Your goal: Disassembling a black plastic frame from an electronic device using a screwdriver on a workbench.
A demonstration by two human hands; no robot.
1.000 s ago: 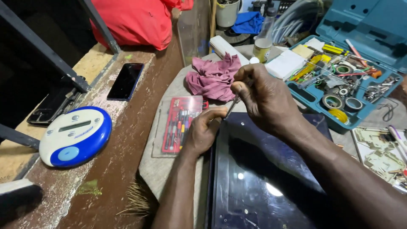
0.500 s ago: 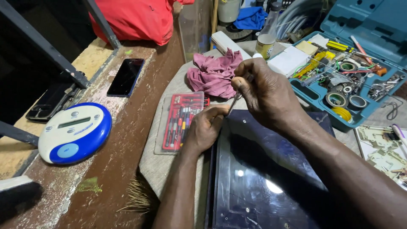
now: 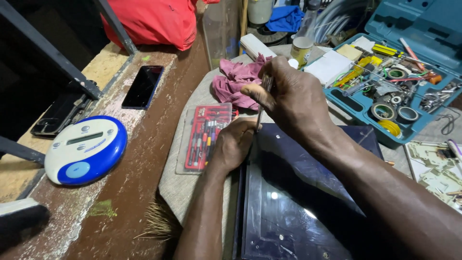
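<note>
**A:** What's changed at the panel?

**B:** Little. My right hand [image 3: 293, 98] sits a touch higher than half a second ago, fingers closed round the screwdriver [image 3: 262, 103]. Its shaft runs down to the top left corner of the dark panel [image 3: 298, 192]. My left hand [image 3: 233, 144] is where it was, curled against that corner by the tip. I can't tell whether it pinches anything; the fingertips are hidden.

**A:** So what does that mean for the work?

**B:** I judge I'm mid-turn on one fastener at that corner, not moving on. The panel hasn't shifted; it lies flat on the grey mat [image 3: 178, 185], nearest me.

**A:** And the containers?

**B:** Just left of my left hand lies the clear case [image 3: 204, 137] with a red tray, holding a row of small drivers. It lies shut, as far as I can see. Farther right, the teal toolbox [image 3: 423, 29] stands open: rolls of tape, one yellow, yellow-handled tools, loose metal bits, a white block or two.

**A:** Beyond that?

**B:** A bottle [image 3: 304, 41] with a little pale liquid, behind my right hand. Left of it a pink rag [image 3: 236, 82]. Off to the far left, a phone [image 3: 143, 86] on the ledge.
</note>
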